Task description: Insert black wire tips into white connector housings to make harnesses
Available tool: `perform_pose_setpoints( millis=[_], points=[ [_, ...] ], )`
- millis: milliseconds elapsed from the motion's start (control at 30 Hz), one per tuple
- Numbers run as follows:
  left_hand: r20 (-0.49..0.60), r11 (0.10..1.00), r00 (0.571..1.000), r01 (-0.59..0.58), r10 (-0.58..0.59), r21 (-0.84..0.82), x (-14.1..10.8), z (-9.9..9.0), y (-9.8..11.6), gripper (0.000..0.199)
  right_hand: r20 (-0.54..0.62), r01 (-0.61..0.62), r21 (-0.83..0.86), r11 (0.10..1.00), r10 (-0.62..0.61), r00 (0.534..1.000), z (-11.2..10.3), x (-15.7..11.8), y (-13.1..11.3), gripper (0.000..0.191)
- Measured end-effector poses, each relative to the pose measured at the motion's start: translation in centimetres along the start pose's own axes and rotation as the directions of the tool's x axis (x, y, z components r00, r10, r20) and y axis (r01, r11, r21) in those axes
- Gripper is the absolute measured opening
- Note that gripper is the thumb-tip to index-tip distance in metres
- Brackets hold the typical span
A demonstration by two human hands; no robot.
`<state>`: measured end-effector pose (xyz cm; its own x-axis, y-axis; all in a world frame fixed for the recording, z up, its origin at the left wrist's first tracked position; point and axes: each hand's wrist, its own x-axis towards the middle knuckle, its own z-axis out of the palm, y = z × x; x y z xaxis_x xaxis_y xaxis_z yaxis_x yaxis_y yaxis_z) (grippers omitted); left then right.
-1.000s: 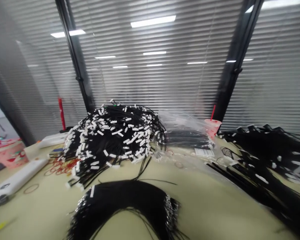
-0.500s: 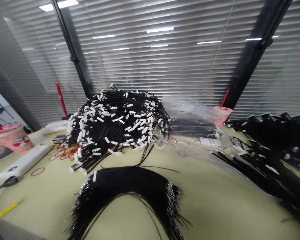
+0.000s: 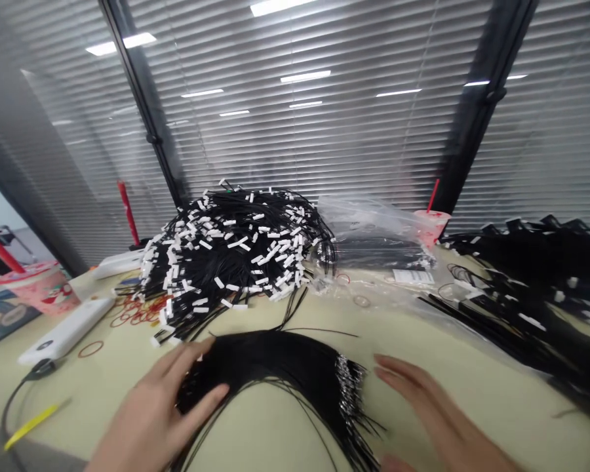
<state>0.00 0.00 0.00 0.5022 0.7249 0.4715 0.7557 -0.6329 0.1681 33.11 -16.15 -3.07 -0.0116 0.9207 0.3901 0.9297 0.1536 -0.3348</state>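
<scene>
The left hand (image 3: 152, 410) lies open on the left part of the bundle of thin black cables (image 3: 270, 357), with its fingers spread, so it seems to press the cables down and not to close around them. The right hand (image 3: 423, 400) is open too, and its fingers (image 3: 388, 367) stop just beside the metal-tipped ends (image 3: 349, 393); I cannot see that they touch. The bundle lies on the tabletop (image 3: 472, 354) in an arch, probably because the long cables bend easily. Behind it rises a big heap of black cables with white tags (image 3: 236, 249), and beside that lies a clear plastic bag (image 3: 373, 226) with more cables inside. To the left are loose rubber bands (image 3: 135, 311) and a white power bank (image 3: 66, 331); to the right lies another black cable pile (image 3: 535, 275).
</scene>
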Motion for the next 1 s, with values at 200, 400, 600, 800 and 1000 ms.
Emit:
perform_pose_setpoints(
  millis=[200,400,600,800,1000],
  points=[
    [0.314,0.984,0.940,-0.165,0.138,0.063,0.5,1.8,-5.8,0.098,0.257,0.196,0.045,0.979,-0.201,0.945,3.1,8.9,-3.8,0.096],
    [0.398,0.993,0.911,-0.083,0.108,-0.079,0.1,2.6,-5.5,0.093,0.305,0.427,0.136,0.894,-0.448,0.840,8.3,15.3,-5.6,0.104],
    [0.315,0.990,0.947,-0.012,0.056,-0.139,-0.7,3.0,-4.7,0.069,0.330,0.384,0.106,0.917,-0.396,0.857,9.0,15.1,-5.4,0.063],
    [0.371,0.977,0.922,-0.035,0.113,-0.210,0.8,3.6,-1.4,0.071,0.373,0.310,0.115,0.944,-0.330,0.867,6.8,13.1,-3.1,0.055],
    [0.437,0.987,0.890,-0.075,0.131,-0.143,0.0,3.8,-4.2,0.079,0.410,0.169,0.095,0.981,-0.193,0.892,5.4,11.3,-0.5,0.055]
  ],
)
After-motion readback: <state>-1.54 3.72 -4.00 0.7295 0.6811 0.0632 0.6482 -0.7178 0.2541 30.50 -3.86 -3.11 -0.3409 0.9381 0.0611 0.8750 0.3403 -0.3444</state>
